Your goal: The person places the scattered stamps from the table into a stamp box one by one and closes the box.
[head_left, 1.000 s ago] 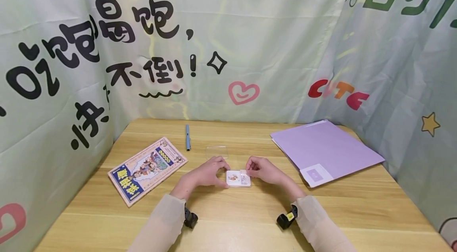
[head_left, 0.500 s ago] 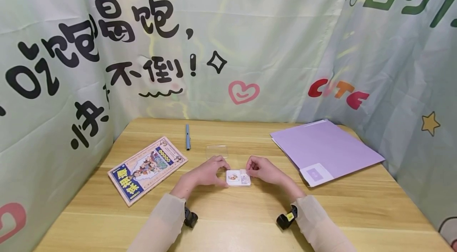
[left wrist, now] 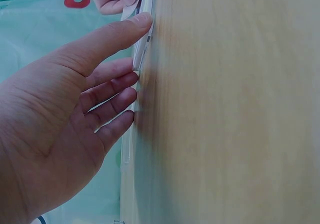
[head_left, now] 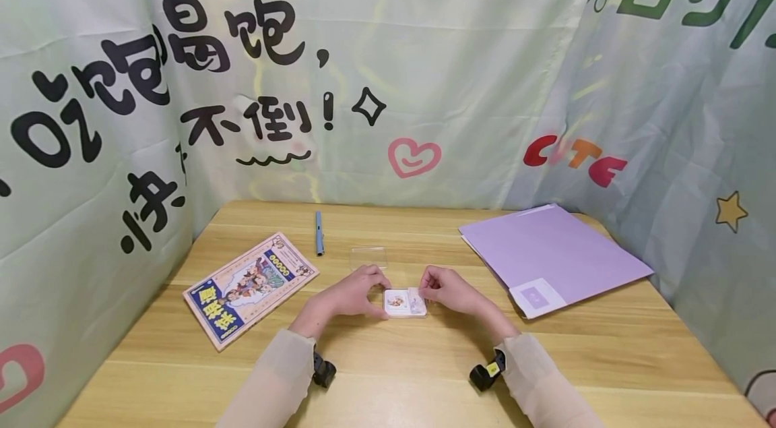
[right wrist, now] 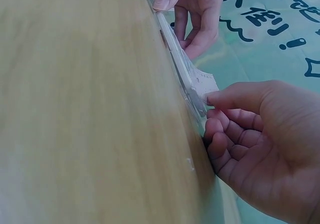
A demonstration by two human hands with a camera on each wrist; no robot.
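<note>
A small, shallow clear plastic box [head_left: 397, 304] with printed pictures in it lies on the table between the hands. At its left end, my left hand [head_left: 354, 292] holds it between thumb and fingers; the thumb presses on the near edge in the left wrist view. At the right end, my right hand [head_left: 453, 290] pinches the corner of a small pale paper piece with a scalloped edge, like a stamp [right wrist: 202, 82]. That corner is bent up from the box in the right wrist view, and the other fingers of this hand are curled in.
Behind the left hand lies a clear flat lid [head_left: 368, 257]. A blue pen [head_left: 319, 234] and a pink-bordered booklet [head_left: 250, 290] are to the left. A purple folder [head_left: 558, 256] lies at the right. A printed cloth [head_left: 364, 44] hangs around the table [head_left: 388, 374].
My right hand has shifted very slightly to the right, and the pinched paper's right edge has lifted further from the box. My left hand and the box have stayed in place.
</note>
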